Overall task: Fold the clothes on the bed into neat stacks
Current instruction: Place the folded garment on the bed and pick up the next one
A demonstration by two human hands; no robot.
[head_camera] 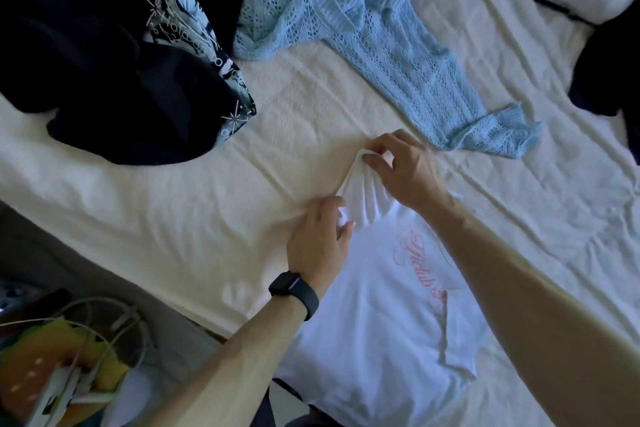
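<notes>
My left hand (320, 236) and right hand (401, 166) pinch the white T-shirt (381, 340) near the bed's (173, 218) near edge; I should pull it taut and flat before folding.

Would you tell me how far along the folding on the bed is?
Done: no folded stack shows on the bed. In hand: the left hand and right hand both pinch bunched fabric of the white T-shirt. Left: that shirt, the blue knit top and the black printed garment, both crumpled; also a dark item at the right edge.
</notes>
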